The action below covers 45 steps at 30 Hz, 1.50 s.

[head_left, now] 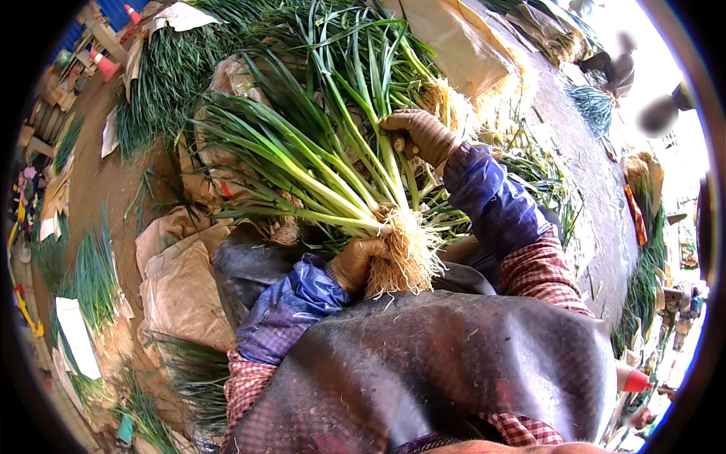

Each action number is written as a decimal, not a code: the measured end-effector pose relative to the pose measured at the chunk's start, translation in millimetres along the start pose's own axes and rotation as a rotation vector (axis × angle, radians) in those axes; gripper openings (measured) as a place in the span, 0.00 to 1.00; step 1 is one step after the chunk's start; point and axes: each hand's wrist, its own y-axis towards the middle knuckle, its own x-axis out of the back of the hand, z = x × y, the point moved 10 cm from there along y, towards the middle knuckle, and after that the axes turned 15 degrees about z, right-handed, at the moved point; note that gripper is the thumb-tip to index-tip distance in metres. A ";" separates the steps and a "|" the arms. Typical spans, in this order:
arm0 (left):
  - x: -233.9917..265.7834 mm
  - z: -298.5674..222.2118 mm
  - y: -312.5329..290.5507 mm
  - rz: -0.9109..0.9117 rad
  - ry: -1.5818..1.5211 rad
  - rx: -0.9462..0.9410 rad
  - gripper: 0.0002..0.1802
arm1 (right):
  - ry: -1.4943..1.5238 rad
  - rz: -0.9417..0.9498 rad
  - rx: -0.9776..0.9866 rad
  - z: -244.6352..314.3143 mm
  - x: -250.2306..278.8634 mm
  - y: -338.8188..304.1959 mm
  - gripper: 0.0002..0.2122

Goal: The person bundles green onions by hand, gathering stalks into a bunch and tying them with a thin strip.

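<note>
A fanned bunch of green onions point(333, 174) lies across my lap, its bushy pale roots point(404, 250) toward me and its long leaves spreading up and left. My gloved left hand point(358, 265) is closed around the bunch's lower end, beside the roots; some of its fingers are hidden behind them. Over the bunch's right side, my gloved right hand point(421, 138) has its fingers curled against one upright stalk, seemingly pinching it. Both gloves are brown, with blue sleeve covers above them. A dark, dirt-specked apron point(454, 356) covers my legs.
More green onions point(170, 83) are heaped ahead and at the left. Crumpled brown sacking point(185, 287) lies left of my knees, and a pale sheet point(461, 45) lies beyond my right hand. Traffic cones point(104, 65) stand far left; another cone point(635, 380) is at the right.
</note>
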 end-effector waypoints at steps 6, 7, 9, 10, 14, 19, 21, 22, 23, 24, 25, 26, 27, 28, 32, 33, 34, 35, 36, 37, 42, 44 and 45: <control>-3.8 -2.3 -1.5 0.085 -0.001 0.009 0.34 | 0.000 -0.162 0.255 36.6 -6.7 -42.8 0.06; -13.5 -5.3 -0.6 0.124 -0.009 0.000 0.33 | -0.026 -0.216 0.319 43.6 -9.9 -56.9 0.06; -28.8 -13.8 1.4 0.153 -0.066 -0.036 0.31 | -0.199 -0.088 0.589 62.5 -35.4 -88.1 0.03; -33.4 -16.6 2.3 0.173 -0.099 -0.051 0.31 | -0.242 -0.055 0.679 64.1 -48.8 -104.4 0.03; -33.8 -16.5 5.2 0.284 -0.123 -0.054 0.29 | -0.802 -0.063 1.017 93.4 -102.3 -171.4 0.04; -42.3 -25.9 4.4 0.240 -0.172 -0.136 0.30 | -1.343 -0.142 1.136 115.6 -136.4 -200.3 0.08; -49.9 -26.5 4.5 0.267 -0.188 -0.095 0.26 | -1.196 -0.014 1.182 121.9 -127.3 -192.5 0.07; -45.5 -24.2 6.6 0.276 -0.197 -0.082 0.25 | -0.765 0.137 1.096 108.9 -106.6 -171.5 0.07; -43.6 -22.1 8.5 0.284 -0.205 -0.070 0.24 | -0.446 0.243 0.866 87.9 -91.8 -147.5 0.07; -47.2 -22.9 9.7 0.286 -0.241 -0.082 0.23 | -0.083 0.275 0.657 61.8 -77.0 -126.6 0.07; -44.1 -26.1 8.5 0.262 -0.225 -0.109 0.24 | 0.154 0.360 0.615 48.9 -72.9 -111.2 0.07; -40.5 -29.8 6.1 0.238 -0.209 -0.136 0.25 | 0.342 0.466 0.606 39.1 -73.7 -104.5 0.06; -36.3 -32.2 4.3 0.211 -0.196 -0.167 0.27 | 0.421 0.573 0.511 30.0 -83.3 -103.1 0.06; -31.0 -31.9 4.2 0.159 -0.202 -0.179 0.24 | 0.428 0.617 0.410 18.4 -91.3 -106.6 0.05; -20.4 -32.2 3.6 0.109 -0.215 -0.234 0.18 | 0.458 0.765 0.072 -29.9 -114.2 -124.8 0.05; -21.5 -32.7 3.1 0.120 -0.218 -0.209 0.18 | 0.465 0.806 -0.029 -41.8 -118.0 -133.2 0.05; -24.2 -34.9 2.9 0.131 -0.222 -0.183 0.18 | 0.232 0.863 -0.136 -57.3 -123.1 -142.8 0.05; -25.0 -36.1 3.1 0.143 -0.225 -0.157 0.19 | -0.003 0.912 -0.241 -72.0 -124.9 -150.9 0.05; -25.0 -36.1 2.9 0.189 -0.275 -0.151 0.19 | -0.259 1.093 -0.287 -80.5 -133.0 -162.1 0.06; -12.9 -35.7 4.0 0.097 -0.250 -0.161 0.19 | -0.494 1.062 -0.288 -81.2 -123.7 -165.4 0.08; 32.8 -28.0 6.3 -0.120 -0.155 -0.224 0.21 | -2.285 0.217 -0.678 -88.5 112.6 -150.8 0.10; 29.2 -30.5 5.3 -0.179 -0.031 -0.207 0.23 | -1.992 0.004 -0.322 -30.8 94.1 -141.0 0.12; 37.3 -27.0 7.0 -0.179 0.025 -0.165 0.23 | -1.833 -0.048 -0.119 -9.8 88.7 -136.1 0.14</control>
